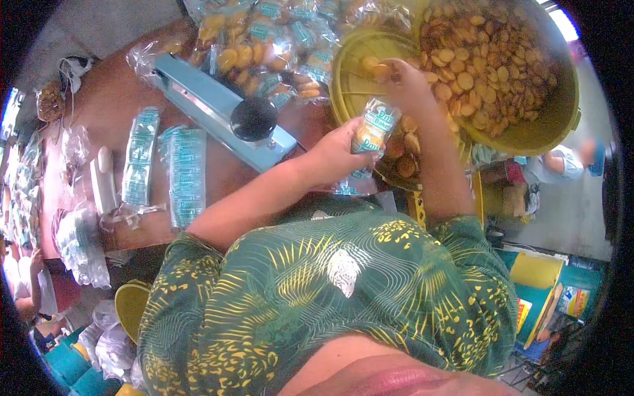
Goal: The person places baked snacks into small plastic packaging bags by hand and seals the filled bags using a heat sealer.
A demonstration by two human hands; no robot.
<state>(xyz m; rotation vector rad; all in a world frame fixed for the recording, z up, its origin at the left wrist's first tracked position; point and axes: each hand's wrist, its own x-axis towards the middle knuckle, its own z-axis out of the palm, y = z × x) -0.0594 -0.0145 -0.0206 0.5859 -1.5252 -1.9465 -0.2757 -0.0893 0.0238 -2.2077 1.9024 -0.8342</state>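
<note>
My left hand [335, 155] is closed around a clear plastic bag [381, 117] with teal print, held upright, and round yellow cookies show inside it. To its upper right, my right hand [406, 79] pinches a round golden cookie [374, 65] above a yellow tub lid [343, 72]. A large yellow tub [572, 109] full of loose cookies [485, 72] tilts toward me at the right. More cookies [403, 155] lie in a container beneath my hands, partly hidden by my right forearm.
A blue bag sealer [198, 92] with a black round knob lies on the brown table [86, 125]. Filled cookie bags [264, 46] are heaped behind it. Stacks of printed empty bags [185, 175] rest at the left. Another person [561, 165] is at the far right.
</note>
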